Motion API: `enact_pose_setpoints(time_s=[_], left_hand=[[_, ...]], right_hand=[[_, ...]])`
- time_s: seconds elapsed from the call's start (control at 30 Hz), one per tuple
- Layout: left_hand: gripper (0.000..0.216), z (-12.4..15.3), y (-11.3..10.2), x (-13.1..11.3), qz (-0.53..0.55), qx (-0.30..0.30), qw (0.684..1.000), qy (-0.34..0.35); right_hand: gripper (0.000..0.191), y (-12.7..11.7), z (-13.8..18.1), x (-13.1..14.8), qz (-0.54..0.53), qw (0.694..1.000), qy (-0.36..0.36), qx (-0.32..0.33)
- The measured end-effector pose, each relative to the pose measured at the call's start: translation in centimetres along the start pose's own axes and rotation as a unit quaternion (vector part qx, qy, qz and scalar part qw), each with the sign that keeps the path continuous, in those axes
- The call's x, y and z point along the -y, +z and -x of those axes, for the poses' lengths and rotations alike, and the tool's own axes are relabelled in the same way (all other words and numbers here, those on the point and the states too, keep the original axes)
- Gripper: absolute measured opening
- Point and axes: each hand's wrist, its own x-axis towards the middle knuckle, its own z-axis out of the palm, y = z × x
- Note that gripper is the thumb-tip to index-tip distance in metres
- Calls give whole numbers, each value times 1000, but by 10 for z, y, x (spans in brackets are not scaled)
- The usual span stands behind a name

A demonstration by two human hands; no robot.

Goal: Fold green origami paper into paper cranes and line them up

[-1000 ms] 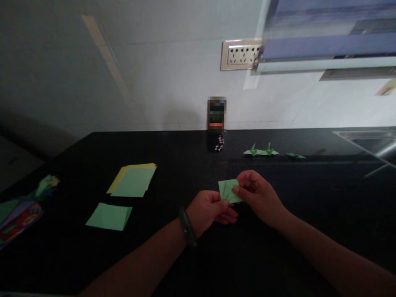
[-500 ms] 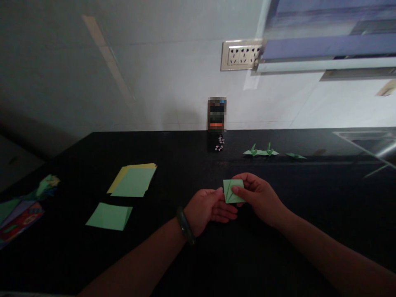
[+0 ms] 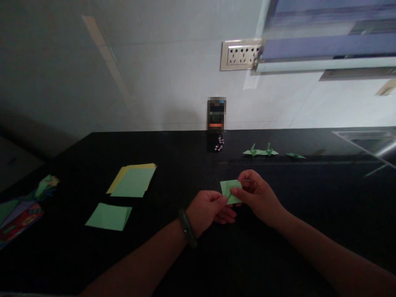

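A small folded piece of green paper [image 3: 229,189] is held just above the black counter [image 3: 173,156] between both hands. My left hand [image 3: 208,211], with a dark bangle on the wrist, pinches its lower left edge. My right hand [image 3: 258,197] grips its right side, thumb on the front face and fingers curled behind. Creases show on the paper's face.
A stack of yellow and green sheets [image 3: 133,180] and a folded green sheet [image 3: 109,217] lie to the left. Colourful paper items [image 3: 21,206] sit at the far left edge. Small green paper cranes [image 3: 261,151] and a dark phone [image 3: 216,119] stand near the wall. A sink [image 3: 368,142] is at right.
The green paper has been turned and shifted slightly between my fingers; both hands stay close together at about the same spot above the counter.
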Motion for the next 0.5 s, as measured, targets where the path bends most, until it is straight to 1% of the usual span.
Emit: enact_pose_setpoints(time_s=[0.1,0.23,0.33,0.5], left_hand=[[20,1,1,-2,4,-21,1000,11],[20,2,1,-4,11,-39,999,24],[19,2,1,-5,7,-44,999,21],[19,3,2,-4,-13,-44,999,25]], right_hand=[[26,-2,-1,-1,28,1000,-10,-1],[26,-3,-1,1,35,999,-1,3],[22,-2,0,4,48,999,-1,-1],[20,0,2,4,72,997,4,-13]])
